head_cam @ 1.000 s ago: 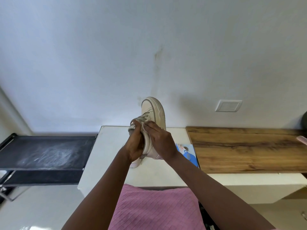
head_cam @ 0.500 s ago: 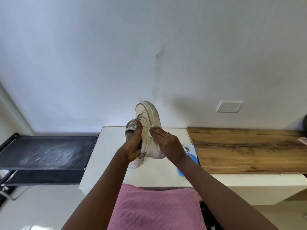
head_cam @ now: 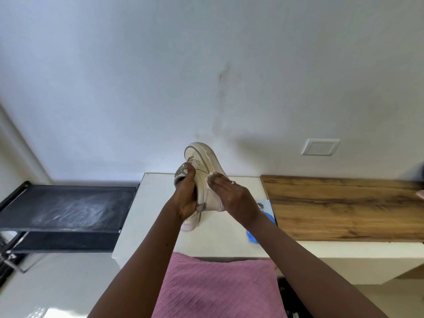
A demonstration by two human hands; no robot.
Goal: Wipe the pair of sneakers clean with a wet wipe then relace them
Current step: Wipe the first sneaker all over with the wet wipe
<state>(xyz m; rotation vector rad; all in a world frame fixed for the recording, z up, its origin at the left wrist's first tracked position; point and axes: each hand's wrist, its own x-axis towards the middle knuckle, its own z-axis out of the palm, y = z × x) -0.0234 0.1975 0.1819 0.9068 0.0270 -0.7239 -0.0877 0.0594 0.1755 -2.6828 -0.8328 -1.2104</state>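
Head view is catching me mid-wipe, left hand gripping the sneaker while my flat, open-fingered right hand is pressing the wet wipe against its side, probably turning it next.

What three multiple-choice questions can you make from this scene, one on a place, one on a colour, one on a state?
1. Where does the blue pack lie?
A. on the white table
B. on a chair
C. on the floor

2. What colour is the cloth at the bottom?
A. green
B. pink
C. grey

3. How is the sneaker in the left hand?
A. lying flat on its sole
B. held up, toe uppermost
C. inside a box

Answers:
1 A: it lies on the table's right part, beside the wooden top.
2 B: the ribbed cloth is pink.
3 B: the left hand grips it toe up while the right hand presses a wipe on its side.
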